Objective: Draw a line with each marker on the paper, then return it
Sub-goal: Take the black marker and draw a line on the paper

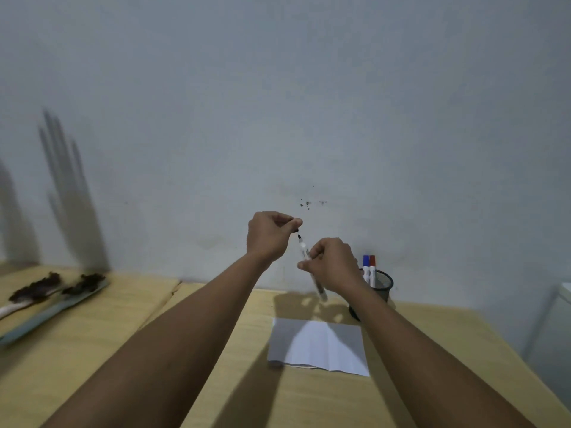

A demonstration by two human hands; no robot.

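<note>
My right hand (332, 264) grips a white marker with a black tip (304, 250), held up above the table, tip pointing up and left. Just above the tip, my left hand (268, 234) pinches the marker's black cap (296, 225) between thumb and fingers, apart from the tip. A white sheet of paper (318, 347) with fold creases lies flat on the wooden table (216, 319) below my hands. Behind my right wrist stands a black mesh holder (383, 284) with a blue-capped marker (366, 267) and a red-capped marker (372, 267) upright in it.
Two long brushes with dark bristles (46, 291) lie on the adjoining table at the left. A bare wall rises right behind the table. A white object (564, 291) shows at the right edge, beyond the table's edge.
</note>
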